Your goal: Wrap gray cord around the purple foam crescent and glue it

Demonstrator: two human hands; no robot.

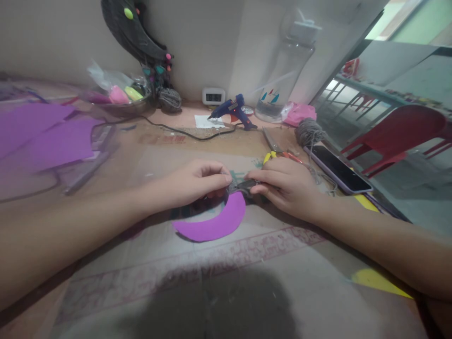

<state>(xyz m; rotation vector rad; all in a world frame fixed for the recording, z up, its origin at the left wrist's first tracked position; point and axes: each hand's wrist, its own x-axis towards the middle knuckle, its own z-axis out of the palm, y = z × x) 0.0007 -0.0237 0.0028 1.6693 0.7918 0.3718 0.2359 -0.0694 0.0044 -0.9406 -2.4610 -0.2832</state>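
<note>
A purple crescent cutout lies on the covered work surface, its upper end between my hands. My left hand is closed in a pinch at that upper end, where something grey shows by the fingertips. Opposite it, my right hand grips a dark, narrow thing between thumb and fingers; its far end meets the crescent's tip. Its kind is not clear. Just beyond my right hand are scissors with yellow and orange handles.
A blue glue gun rests at the back near a small white clock and a clear bottle. Grey yarn and a phone lie right. Purple sheets and a bowl are left. A dark crescent stands behind.
</note>
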